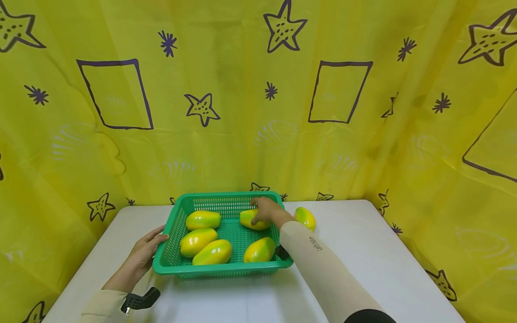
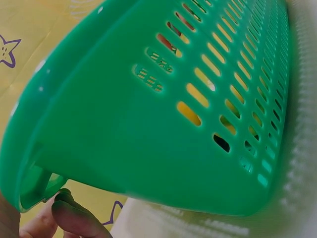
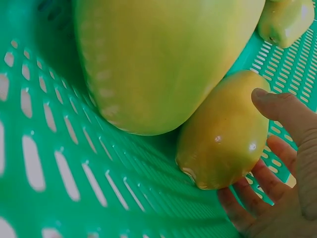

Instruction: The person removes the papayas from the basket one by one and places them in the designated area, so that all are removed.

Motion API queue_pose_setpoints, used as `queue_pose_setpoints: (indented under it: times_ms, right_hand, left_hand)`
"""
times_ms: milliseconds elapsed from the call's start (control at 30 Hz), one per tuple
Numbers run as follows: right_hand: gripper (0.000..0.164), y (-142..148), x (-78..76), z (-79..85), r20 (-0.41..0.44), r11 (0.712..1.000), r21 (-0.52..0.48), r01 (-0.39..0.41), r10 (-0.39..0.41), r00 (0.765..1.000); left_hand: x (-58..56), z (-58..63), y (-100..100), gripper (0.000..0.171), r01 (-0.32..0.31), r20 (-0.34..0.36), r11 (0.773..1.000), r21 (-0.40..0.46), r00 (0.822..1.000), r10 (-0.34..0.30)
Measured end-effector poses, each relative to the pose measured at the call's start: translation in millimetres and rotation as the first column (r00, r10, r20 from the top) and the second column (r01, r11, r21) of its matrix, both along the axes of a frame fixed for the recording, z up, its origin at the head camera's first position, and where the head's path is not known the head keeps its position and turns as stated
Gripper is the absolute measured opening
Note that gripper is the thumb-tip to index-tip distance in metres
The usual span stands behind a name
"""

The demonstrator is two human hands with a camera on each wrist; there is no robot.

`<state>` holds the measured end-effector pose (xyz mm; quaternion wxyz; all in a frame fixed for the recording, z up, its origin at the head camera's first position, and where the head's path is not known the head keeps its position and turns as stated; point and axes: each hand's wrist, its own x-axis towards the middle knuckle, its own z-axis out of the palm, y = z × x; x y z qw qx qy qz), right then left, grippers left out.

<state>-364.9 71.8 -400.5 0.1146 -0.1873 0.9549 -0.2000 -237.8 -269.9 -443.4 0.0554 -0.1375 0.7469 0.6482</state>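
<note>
A yellow-green fruit [image 3: 223, 131] lies in the basket [image 1: 226, 269], at about one o'clock from its centre. The right hand [image 1: 269, 211] is over this fruit, spread fairly wide around it with the thumb on one side and the fingers on the other; whether it grips firmly I cannot tell. In the right wrist view, the thumb tip overlaps the fruit's edge while the fingertips meet its lower edge.

Four more fruits share the green basket: the near-right fruit [image 1: 260, 250] at four o'clock, the far-left fruit [image 1: 203, 220] at ten, the middle-left fruit [image 1: 198, 241] at about nine and the near-left fruit [image 1: 212, 252] at seven. The last two seem to touch.

The left hand [image 1: 142, 255] holds the basket's end at nine o'clock, its thumb over the rim; the left wrist view shows fingertips beneath the rim, by the handle.

Outside, towards three o'clock, a single fruit [image 1: 305, 218] sits on the white table [image 1: 355, 233], just beyond the right forearm. The pale right sleeve [image 1: 319, 264] comes in from five o'clock. At twelve, behind the table, hangs a yellow curtain [image 1: 234, 148] printed with dark stars.
</note>
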Motion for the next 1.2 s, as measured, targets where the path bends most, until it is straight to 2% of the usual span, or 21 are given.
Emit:
queue_pose_setpoints:
  times_ms: [733,1200]
  right_hand:
    - [0.058,-2,-4.6,-12.1,-0.037,0.998,0.053,0.014,-0.012,0.999]
    - [0.06,-4,-4.0,-12.1,-0.044,0.997,0.082,0.012,-0.009,0.999]
  left_hand:
    - [-0.5,-0.5,-1,0.07,-0.003,0.004,1.0,0.014,1.0,0.003]
    - [0.6,0.5,0,0.069,0.001,0.0,1.0,0.015,1.0,-0.001]
